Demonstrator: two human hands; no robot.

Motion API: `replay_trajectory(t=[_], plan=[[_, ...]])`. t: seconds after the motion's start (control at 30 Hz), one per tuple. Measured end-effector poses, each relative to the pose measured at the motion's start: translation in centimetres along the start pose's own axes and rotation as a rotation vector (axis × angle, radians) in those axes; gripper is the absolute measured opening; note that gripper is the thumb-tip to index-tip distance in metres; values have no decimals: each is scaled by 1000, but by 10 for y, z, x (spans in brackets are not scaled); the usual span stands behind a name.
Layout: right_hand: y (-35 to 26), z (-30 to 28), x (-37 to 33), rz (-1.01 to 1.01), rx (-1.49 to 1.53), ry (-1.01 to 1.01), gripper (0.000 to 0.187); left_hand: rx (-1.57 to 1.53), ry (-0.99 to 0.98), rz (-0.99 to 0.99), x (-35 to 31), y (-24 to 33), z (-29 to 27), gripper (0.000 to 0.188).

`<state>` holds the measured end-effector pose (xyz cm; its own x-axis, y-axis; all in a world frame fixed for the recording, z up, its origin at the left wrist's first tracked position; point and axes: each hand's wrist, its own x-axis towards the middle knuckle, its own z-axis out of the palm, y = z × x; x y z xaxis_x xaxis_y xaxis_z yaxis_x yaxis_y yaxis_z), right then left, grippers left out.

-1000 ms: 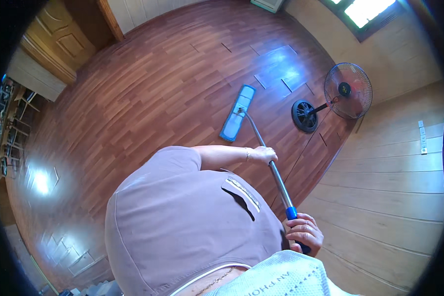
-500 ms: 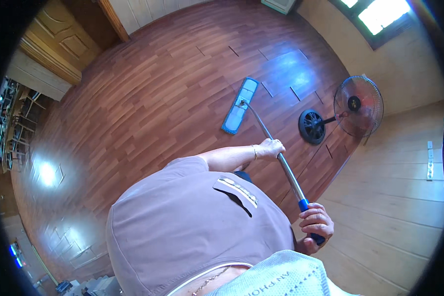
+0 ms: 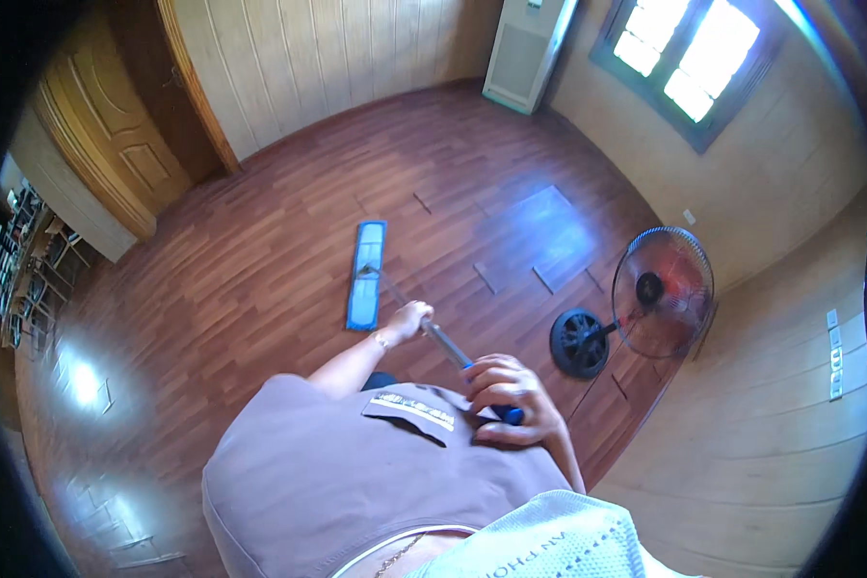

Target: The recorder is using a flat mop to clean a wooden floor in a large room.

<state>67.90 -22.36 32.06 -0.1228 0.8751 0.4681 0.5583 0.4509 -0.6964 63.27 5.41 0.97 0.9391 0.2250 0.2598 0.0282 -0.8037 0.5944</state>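
Observation:
A flat mop (image 3: 364, 279) with a blue rectangular head rests on the brown wood-look floor (image 3: 260, 250), ahead of me. Its metal pole slants back toward my chest. My left hand (image 3: 411, 320) is closed round the lower part of the pole, arm stretched forward. Close to my chest, my right hand (image 3: 512, 395) wraps the blue grip at the pole's upper end. The blue tip of that grip pokes out below the fingers.
A pedestal fan (image 3: 650, 294) with a round black base (image 3: 580, 344) stands to the right. Beyond are a white floor-standing cabinet (image 3: 525, 58) and a window (image 3: 689, 58). A wooden door (image 3: 116, 116) is at the far left, with cluttered shelves (image 3: 29, 250) below it.
The mop head has swung left and its pole has come closer to my chest. Both hands moved left with it, still gripping. The view has tilted up, showing more wall and window.

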Motion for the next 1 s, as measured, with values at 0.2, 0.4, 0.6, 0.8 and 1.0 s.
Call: replay_trajectory(t=[0.2,0.4,0.6,0.8,1.0], plan=[[62,-7,21,-50,391,-11,32,-70,225,-113,6,-26,2,26],[120,-49,54,65,313,11,8,-11,345,-128,78,-75,-7,26],[160,-102,104,70,245,-30,4,68,380,-2,167,-115,-28,23],[177,-132,111,199,148,103,5,-39,166,37,251,-106,-17,28],[194,-183,115,275,2,221,5,-40,81,87,350,-78,-3,27]])
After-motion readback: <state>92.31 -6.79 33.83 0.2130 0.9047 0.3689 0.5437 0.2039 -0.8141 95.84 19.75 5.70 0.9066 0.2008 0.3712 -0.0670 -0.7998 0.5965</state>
